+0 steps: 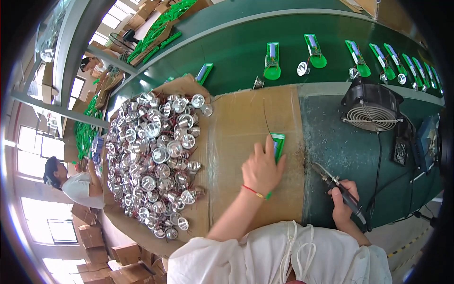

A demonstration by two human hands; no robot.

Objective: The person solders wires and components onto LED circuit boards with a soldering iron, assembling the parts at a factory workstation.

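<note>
On a cardboard sheet [236,113] lies a green plastic torch housing [279,138] with a blue battery cell inside. My left hand [260,170] reaches over it, its fingers and thumb gripping the sides and covering much of its lower part. A thin dark wire stands up from near its far end. My right hand [345,199] is wrapped around the black handle of a soldering iron [349,198]. The iron's metal tip points up and left, above the green bench and apart from the housing.
Left of the sheet, a heap of silvery lamp reflectors [161,156] fills a cardboard tray. Behind, a green conveyor belt [236,52] carries several green housings with batteries. A black fan [371,106] and a blue box [425,142] stand at right. Co-workers sit far left.
</note>
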